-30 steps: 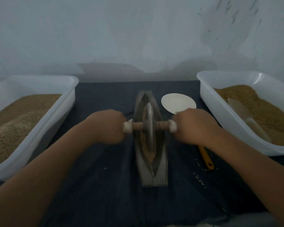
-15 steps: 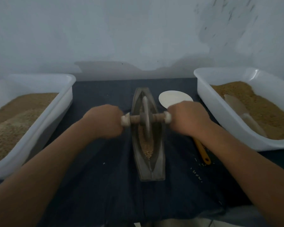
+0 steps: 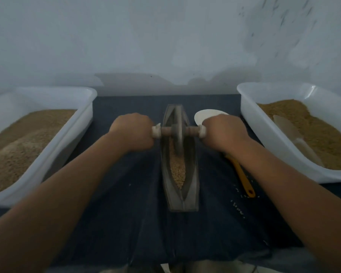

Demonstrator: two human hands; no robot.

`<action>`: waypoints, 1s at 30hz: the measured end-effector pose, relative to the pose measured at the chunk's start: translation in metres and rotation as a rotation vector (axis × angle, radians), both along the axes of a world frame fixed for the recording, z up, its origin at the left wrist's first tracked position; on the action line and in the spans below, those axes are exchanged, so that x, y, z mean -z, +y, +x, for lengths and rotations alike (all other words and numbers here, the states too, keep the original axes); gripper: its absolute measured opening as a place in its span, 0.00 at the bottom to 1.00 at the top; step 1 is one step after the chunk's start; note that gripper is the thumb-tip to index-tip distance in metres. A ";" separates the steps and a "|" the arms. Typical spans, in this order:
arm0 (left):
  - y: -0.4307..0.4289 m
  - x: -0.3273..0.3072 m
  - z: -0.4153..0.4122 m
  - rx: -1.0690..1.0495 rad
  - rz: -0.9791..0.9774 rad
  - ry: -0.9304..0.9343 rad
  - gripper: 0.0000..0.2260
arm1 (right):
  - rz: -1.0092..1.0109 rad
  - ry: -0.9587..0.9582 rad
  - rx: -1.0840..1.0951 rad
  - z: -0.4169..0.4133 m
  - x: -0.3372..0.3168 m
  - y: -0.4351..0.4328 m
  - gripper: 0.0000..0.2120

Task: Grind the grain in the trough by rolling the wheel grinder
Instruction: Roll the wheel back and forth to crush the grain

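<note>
Both hands on the grinder. Left hand (image 3: 133,133) is a closed fist wrapped round the left end of the axle (image 3: 165,131); right hand (image 3: 223,133) grips the right end the same way, knuckles up. A white collar shows just inside each fist.

Wheel (image 3: 178,134) stands upright in the trough (image 3: 192,174), in its far half, rim down in the groove. Trough is grey and boat-shaped, running away from the person, mid-cloth (image 3: 116,223). Grain (image 3: 178,170) lies in the groove on the near side of the wheel, tapering toward the near tip. Can't tell what's beyond the wheel.

Left tub (image 3: 67,131) and right tub (image 3: 264,125), both white, flank the trough, well apart from it, each holding brown grain. A pale scoop (image 3: 289,131) lies in the right tub. White disc (image 3: 203,115) sits just beyond the right hand, partly covered by it. Orange-handled tool (image 3: 242,178) lies on the cloth right of the trough, head hidden under the right wrist. A few loose grains (image 3: 238,209) are scattered near it.
</note>
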State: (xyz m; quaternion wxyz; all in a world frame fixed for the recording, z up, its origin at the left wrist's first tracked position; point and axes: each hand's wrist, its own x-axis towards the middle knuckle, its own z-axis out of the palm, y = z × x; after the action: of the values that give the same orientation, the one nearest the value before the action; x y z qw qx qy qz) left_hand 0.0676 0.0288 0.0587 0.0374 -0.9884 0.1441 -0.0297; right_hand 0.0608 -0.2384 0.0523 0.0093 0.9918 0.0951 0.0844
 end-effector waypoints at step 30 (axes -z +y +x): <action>-0.001 -0.003 0.016 -0.029 -0.013 -0.089 0.13 | -0.015 -0.021 0.045 0.011 -0.005 0.008 0.08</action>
State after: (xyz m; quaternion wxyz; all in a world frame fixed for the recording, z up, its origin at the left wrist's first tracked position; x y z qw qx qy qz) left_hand 0.0836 0.0275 0.0612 0.0376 -0.9883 0.1279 -0.0741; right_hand 0.0716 -0.2304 0.0574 0.0194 0.9927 0.0732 0.0939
